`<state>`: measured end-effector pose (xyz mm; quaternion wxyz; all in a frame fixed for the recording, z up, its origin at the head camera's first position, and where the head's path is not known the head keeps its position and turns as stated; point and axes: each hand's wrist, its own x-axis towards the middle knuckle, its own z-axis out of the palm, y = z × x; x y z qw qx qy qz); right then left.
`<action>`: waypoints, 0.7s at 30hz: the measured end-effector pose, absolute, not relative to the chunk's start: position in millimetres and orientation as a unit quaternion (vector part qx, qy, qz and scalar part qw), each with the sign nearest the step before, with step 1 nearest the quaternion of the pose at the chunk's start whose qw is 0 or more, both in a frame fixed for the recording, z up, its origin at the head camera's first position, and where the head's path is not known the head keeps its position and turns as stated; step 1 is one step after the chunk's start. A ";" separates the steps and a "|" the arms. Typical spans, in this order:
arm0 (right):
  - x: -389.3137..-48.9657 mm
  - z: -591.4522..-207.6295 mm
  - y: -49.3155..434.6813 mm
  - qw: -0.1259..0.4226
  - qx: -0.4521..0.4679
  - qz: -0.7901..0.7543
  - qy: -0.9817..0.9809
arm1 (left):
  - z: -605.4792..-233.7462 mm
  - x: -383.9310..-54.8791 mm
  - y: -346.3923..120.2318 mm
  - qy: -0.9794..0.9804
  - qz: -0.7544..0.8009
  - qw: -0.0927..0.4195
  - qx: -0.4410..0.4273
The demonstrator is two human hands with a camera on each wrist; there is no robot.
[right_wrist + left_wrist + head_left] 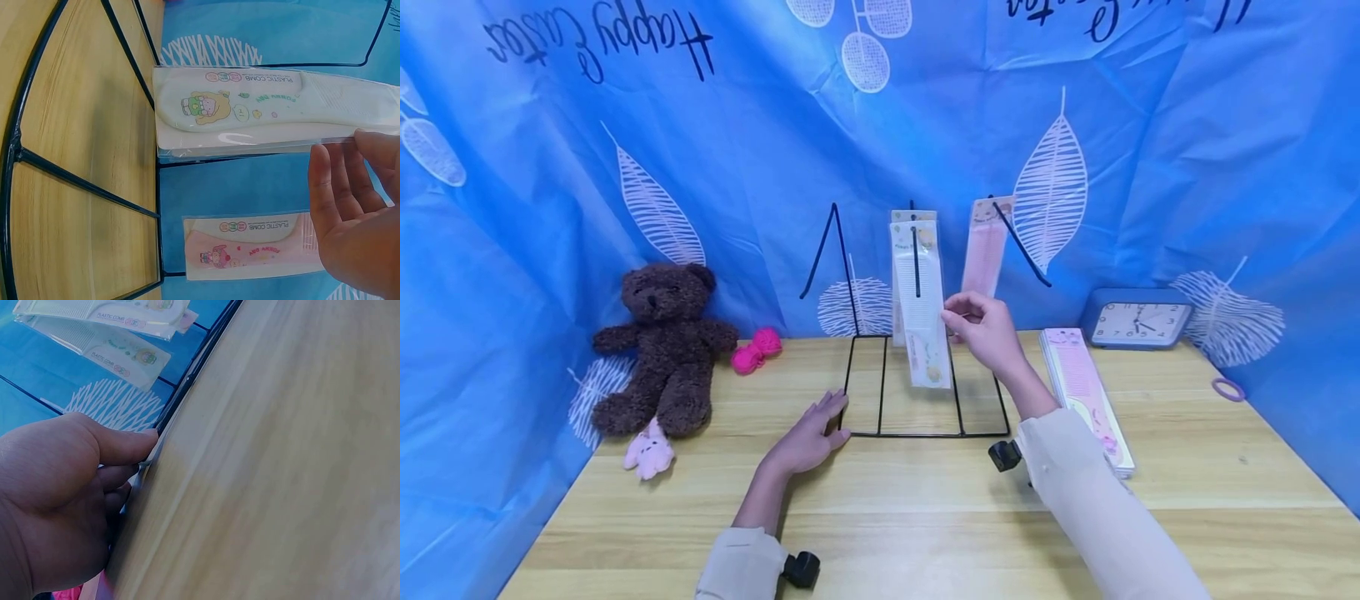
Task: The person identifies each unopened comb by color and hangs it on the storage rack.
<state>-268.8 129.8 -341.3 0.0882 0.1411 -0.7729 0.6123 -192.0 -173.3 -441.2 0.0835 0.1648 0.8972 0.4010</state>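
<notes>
A black wire display rack stands on the table with hooks on its uprights. My left hand holds the rack's front left corner, thumb against the wire and fingers partly hidden. At the middle hook hang packaged white combs, one in front of another. My right hand pinches the right edge of the front white comb pack between thumb and fingers. A packaged pink comb hangs on the right hook, behind my right hand; the left hook carries nothing.
A stack of packaged pink combs lies right of the rack, near a blue clock and a purple ring. On the left sit a brown teddy bear, a small pink toy and a bright pink bow-shaped item.
</notes>
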 end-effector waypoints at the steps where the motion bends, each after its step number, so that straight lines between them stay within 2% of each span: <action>1: -269.9 -341.4 129.3 0.088 0.140 0.613 -0.772 | -441.1 -191.9 -173.4 0.898 0.400 0.084 0.164; 21: -286.2 -334.1 125.3 0.066 0.103 0.615 -0.779 | -441.1 -184.8 -172.6 0.899 0.401 0.075 0.157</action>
